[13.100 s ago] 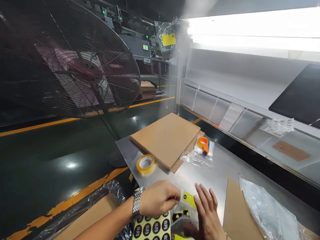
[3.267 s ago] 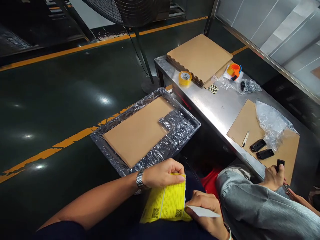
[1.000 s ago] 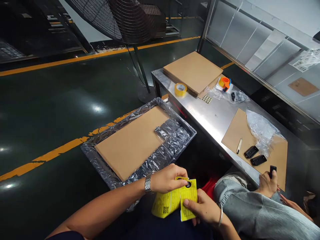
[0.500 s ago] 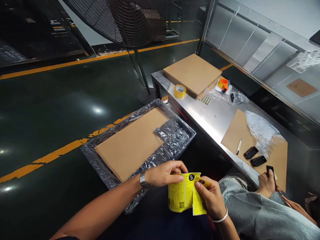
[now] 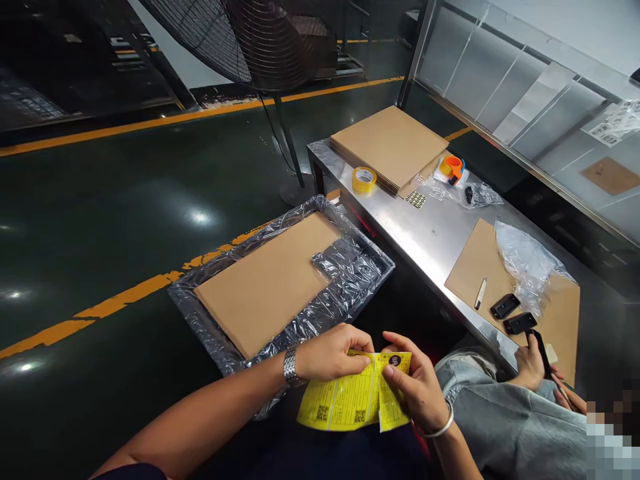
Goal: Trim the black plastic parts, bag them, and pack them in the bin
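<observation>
Yellow printed labels (image 5: 337,403) are held in front of my body, with a strip of several joined by white seams. My left hand (image 5: 333,353), wearing a metal watch band, pinches the strip's upper edge. My right hand (image 5: 417,387), with a white band at the wrist, grips the rightmost label between thumb and fingers. A gap runs up from the bottom between that label and the strip; whether they still join at the top I cannot tell. A lined tray (image 5: 200,343) with a cardboard sheet (image 5: 270,287) lies just beyond my left hand.
A metal table (image 5: 420,243) bears stacked cardboard (image 5: 390,143), yellow tape (image 5: 364,180), an orange tape dispenser (image 5: 453,170), a cutter (image 5: 481,293) and black parts (image 5: 520,323). A co-worker's hand (image 5: 531,363) holds a black part at right. A large fan (image 5: 270,47) stands behind.
More of the yellow strip now spreads out to the left and lies flatter. My right hand has turned, its fingers now behind the end label. The co-worker's hand has shifted slightly.
</observation>
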Motion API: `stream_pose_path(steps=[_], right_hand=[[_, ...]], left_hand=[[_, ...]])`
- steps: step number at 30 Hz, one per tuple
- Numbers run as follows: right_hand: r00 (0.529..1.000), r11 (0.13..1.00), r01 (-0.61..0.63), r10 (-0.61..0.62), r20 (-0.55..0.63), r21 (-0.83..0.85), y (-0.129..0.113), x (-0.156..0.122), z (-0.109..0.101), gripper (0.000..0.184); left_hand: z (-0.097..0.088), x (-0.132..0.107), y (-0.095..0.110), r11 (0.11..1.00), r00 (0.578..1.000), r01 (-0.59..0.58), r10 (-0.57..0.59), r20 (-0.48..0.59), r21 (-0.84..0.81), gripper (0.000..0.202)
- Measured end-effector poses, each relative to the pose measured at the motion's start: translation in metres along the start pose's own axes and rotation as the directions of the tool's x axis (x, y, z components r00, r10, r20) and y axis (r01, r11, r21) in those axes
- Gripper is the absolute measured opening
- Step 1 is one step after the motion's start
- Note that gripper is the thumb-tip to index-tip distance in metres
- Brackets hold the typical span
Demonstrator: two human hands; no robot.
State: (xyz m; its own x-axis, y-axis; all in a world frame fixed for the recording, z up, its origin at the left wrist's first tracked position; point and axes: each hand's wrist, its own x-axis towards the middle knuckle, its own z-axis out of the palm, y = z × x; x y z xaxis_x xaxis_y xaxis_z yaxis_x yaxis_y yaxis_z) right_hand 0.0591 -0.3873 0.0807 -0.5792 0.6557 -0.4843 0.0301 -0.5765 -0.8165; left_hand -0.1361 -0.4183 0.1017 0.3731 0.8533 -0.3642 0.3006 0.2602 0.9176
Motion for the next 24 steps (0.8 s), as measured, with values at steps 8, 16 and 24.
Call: stream_pose_path(steps=[8,16,24], right_hand=[[0.993,0.993,-0.115,0.115,-0.001,-0.01,0.006,-0.006,0.006,0.024],[0.993,0.981,-0.103,0.111,0.04,-0.166,-0.004,-0.004,0.006,0.024],[0.996,0.982,0.063,-0.05,0.076,-0.179,0.007,-0.005,0.002,0.016]], left_hand=[[0.006,-0.003,0.004,0.992,1.0,-0.001,0.004,-0.027,0.128,0.018],[0.004,-0.004,0.017,0.977,0.999,-0.032,0.04,-0.035,0.213,0.017],[0.006,-0.002,0.011,1.0,0.999,0.027,-0.026,0.036,-0.016,0.016]])
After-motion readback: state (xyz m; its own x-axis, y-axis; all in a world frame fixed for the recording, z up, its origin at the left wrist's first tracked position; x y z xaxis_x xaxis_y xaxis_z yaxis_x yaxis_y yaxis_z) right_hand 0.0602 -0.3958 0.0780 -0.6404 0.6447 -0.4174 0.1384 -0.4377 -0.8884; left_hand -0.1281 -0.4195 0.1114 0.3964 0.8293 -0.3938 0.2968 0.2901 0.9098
